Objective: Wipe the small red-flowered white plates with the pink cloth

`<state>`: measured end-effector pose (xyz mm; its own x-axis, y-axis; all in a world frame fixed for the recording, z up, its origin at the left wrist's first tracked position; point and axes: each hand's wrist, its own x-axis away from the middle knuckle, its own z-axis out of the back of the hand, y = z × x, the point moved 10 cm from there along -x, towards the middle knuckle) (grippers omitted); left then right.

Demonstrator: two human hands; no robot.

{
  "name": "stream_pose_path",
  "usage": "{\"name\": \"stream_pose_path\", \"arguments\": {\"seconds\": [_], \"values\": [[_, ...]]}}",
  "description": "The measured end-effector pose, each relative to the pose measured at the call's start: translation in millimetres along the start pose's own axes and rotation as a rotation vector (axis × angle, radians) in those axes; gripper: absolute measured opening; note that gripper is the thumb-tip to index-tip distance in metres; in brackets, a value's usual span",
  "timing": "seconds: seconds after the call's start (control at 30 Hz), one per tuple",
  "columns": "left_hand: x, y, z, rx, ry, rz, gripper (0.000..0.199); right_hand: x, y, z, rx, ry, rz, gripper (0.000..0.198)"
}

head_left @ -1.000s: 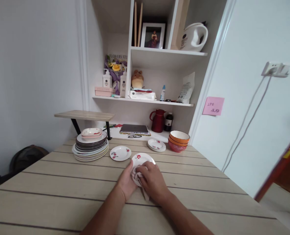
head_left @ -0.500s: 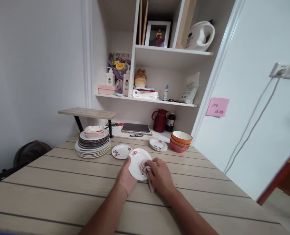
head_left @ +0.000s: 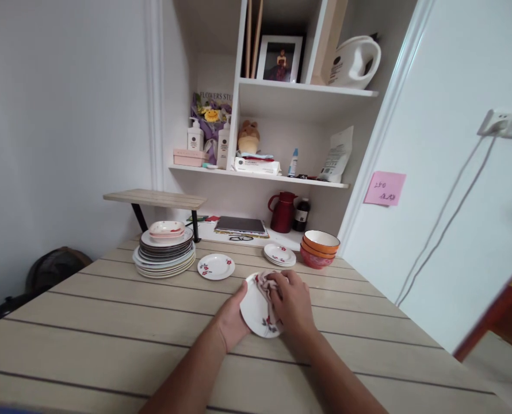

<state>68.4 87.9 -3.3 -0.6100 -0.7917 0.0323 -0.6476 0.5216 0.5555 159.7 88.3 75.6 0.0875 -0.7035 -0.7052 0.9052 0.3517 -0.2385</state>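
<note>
A small white plate (head_left: 252, 307) with red flowers is tilted above the table in front of me. My left hand (head_left: 232, 319) grips its left edge, thumb on the rim and fingers beneath. My right hand (head_left: 294, 302) is closed on a crumpled pinkish cloth (head_left: 266, 283) pressed against the plate's upper right face. Just beyond lies a matching flowered plate (head_left: 216, 267) flat on the table. Farther right is a short stack of flowered plates (head_left: 278, 254).
At the left, a tall stack of plates (head_left: 165, 261) carries pink-edged dishes, near a wooden riser (head_left: 156, 199). Stacked orange and red bowls (head_left: 318, 253) stand at the right. Behind the table are glasses (head_left: 241, 238), a laptop (head_left: 241, 225) and a red jug (head_left: 282, 213).
The held plate has moved right and nearer to me, and has turned. The cloth and my right hand have shifted to the plate's upper part. The plate lying behind is now fully uncovered.
</note>
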Motion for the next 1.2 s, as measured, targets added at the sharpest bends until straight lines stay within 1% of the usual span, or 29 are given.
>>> {"name": "stream_pose_path", "arguments": {"seconds": [0.07, 0.17, 0.3, 0.37, 0.47, 0.57, 0.67, 0.77, 0.87, 0.93, 1.0, 1.1, 1.13, 1.2], "values": [[0.6, 3.7, 5.0, -0.016, 0.044, -0.022, 0.058, -0.2, 6.8, -2.8, 0.017, -0.027, -0.025, 0.029], [0.1, 14.2, 13.2, -0.029, 0.1, -0.08, 0.056, 2.7, 4.1, -11.4, 0.01, -0.087, -0.016, 0.029], [-0.7, 32.6, 17.0, 0.015, 0.102, -0.169, 0.051, 9.6, -16.0, -22.6, -0.027, -0.154, 0.045, 0.03], [-0.8, 36.5, 17.3, 0.035, 0.091, -0.185, 0.05, 13.3, -29.4, -27.9, -0.063, -0.196, 0.09, 0.03], [-1.1, 28.6, 16.5, 0.017, 0.081, -0.139, 0.048, 17.3, -48.7, -30.8, -0.131, -0.235, 0.161, 0.031], [-1.7, 11.6, 14.1, -0.029, 0.075, -0.044, 0.046, 15.0, -55.5, -23.7, -0.147, -0.185, 0.178, 0.032], [-1.8, 1.1, 8.1, -0.044, 0.047, 0.009, 0.047, 7.5, -41.8, -12.1, -0.12, -0.094, 0.116, 0.031], [-1.1, 0.6, 2.1, -0.011, 0.017, 0.007, 0.052, 0.9, -12.6, -3.6, -0.059, -0.03, -0.002, 0.031], [-0.4, 6.9, 1.7, 0.021, 0.018, -0.03, 0.057, -0.7, 10.1, -4.0, -0.003, -0.045, -0.086, 0.028], [-0.5, 14.2, 4.1, 0.029, 0.028, -0.067, 0.058, 0.8, 12.2, -8.0, 0.001, -0.08, -0.092, 0.029], [-0.5, 25.1, 7.4, 0.044, 0.035, -0.13, 0.056, 3.6, 2.5, -12.9, -0.016, -0.119, -0.054, 0.031], [-0.6, 38.5, 12.7, 0.068, 0.04, -0.205, 0.049, 9.1, -27.2, -19.9, -0.079, -0.186, 0.068, 0.03], [-1.3, 38.8, 14.0, 0.066, 0.041, -0.199, 0.048, 11.1, -38.0, -21.7, -0.108, -0.209, 0.115, 0.03], [-3.2, 32.0, 15.4, 0.052, 0.044, -0.138, 0.047, 14.0, -54.5, -23.9, -0.153, -0.246, 0.184, 0.033]]}}
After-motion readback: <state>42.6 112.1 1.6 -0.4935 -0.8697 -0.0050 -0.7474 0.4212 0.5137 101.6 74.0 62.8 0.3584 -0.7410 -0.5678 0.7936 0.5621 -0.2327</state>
